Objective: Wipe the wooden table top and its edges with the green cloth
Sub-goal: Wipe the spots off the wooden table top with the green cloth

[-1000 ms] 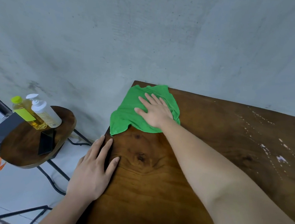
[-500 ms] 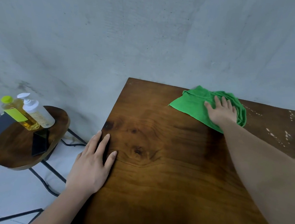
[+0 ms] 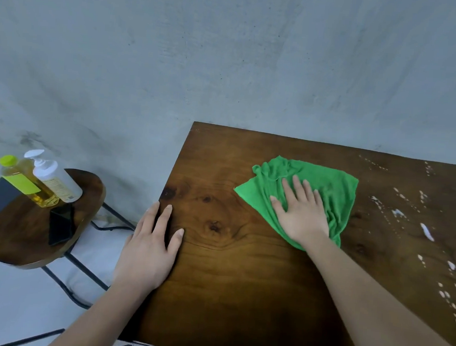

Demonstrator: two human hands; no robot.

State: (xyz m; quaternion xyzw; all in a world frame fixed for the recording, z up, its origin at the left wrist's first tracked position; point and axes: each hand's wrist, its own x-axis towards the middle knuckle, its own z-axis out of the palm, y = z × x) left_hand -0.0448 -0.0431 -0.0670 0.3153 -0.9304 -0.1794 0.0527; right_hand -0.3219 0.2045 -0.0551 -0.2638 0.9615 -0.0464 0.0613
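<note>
The right hand [image 3: 301,211] lies flat on the green cloth [image 3: 331,192] with its fingers spread out and straight. The palm presses the cloth down onto the wooden table top [image 3: 240,283]. The hand is not curled around the cloth; it just rests on top of it. The cloth is bunched and wrinkled, and it sits on the far part of the table, near the middle, a little way in from the wall [image 3: 230,63].

The left hand [image 3: 148,248] is also open and flat. It lies on the left edge of the table, with its fingers pointing away from the person and the thumb on the wood. It holds nothing. The two hands are well apart from each other.

To the right of the cloth the wood has white specks [image 3: 426,232] scattered on it.

Left of the table stands a small round stool [image 3: 20,227]. On it are a yellow bottle [image 3: 26,184], a white pump bottle [image 3: 54,178] just beside it, and a dark phone [image 3: 60,226] lying flat
</note>
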